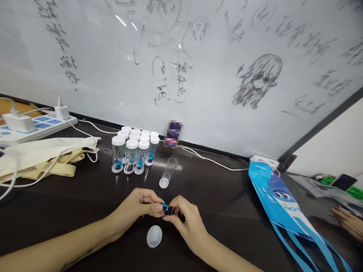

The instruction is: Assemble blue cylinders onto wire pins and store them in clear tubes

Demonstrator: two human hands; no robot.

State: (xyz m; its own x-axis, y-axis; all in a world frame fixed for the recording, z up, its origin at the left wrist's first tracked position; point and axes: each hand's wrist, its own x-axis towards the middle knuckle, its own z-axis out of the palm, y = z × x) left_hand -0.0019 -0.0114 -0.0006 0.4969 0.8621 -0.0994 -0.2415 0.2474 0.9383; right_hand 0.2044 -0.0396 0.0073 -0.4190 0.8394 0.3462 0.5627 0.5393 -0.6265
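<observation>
Between both hands, low over the dark table, is a small blue-and-black part [167,209], too small to name more closely. My left hand [143,204] pinches its blue end between thumb and fingers, and a thin wire-like strand shows by these fingers. The fingers of my right hand [189,221] are closed on the black end. Just below the hands lies a round white cap [154,237]. Beyond them an uncapped transparent tube [170,170] with a white base stands on the table. Several white-capped transparent tubes [132,155] are grouped behind to the left, with small blue parts inside some.
A white power strip [47,126] with plugs and a cream cloth bag [42,153] lie at left. White cables run along the whiteboard [113,75]. A phone-like object [173,133] leans there. At right are a blue bag [272,196] and another person's hand [347,221].
</observation>
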